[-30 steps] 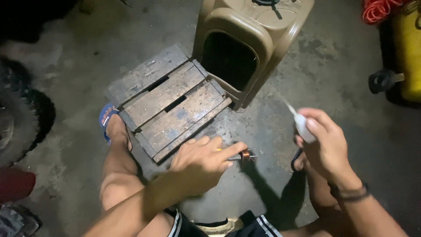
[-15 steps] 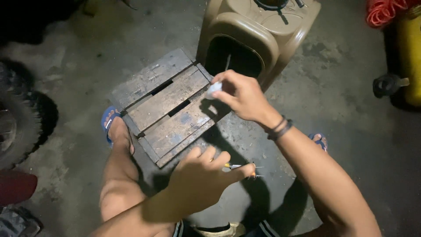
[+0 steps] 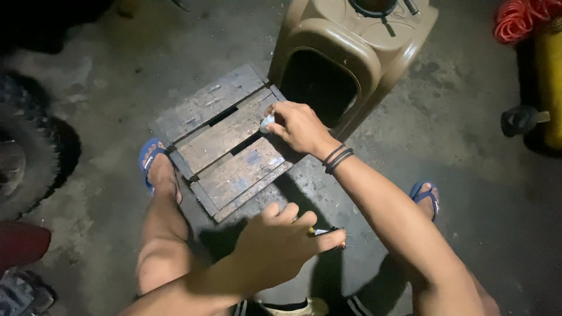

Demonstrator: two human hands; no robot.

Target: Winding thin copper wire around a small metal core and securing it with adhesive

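Note:
My right hand [image 3: 297, 126] reaches forward over a low wooden slat stool [image 3: 225, 140] and holds a small white object [image 3: 267, 123] against its top boards. Dark bands circle that wrist. My left hand [image 3: 281, 243] hovers lower, near my knees, with its fingers closed on a small thin tool with a dark tip [image 3: 328, 234]. The tool is mostly hidden by the fingers. Both feet in blue flip-flops [image 3: 149, 161] rest on the concrete floor either side of the stool.
A tan plastic jerrycan [image 3: 374, 41] with a cut-out dark opening stands behind the stool. A tyre [image 3: 29, 158] lies at the left. At the right edge are a yellow container [image 3: 547, 88], an orange coiled cord [image 3: 518, 20] and a black part [image 3: 518, 120].
My right hand has swung from my right side across to the stool with the white object and lowered it onto the boards. The left hand stayed near my knees.

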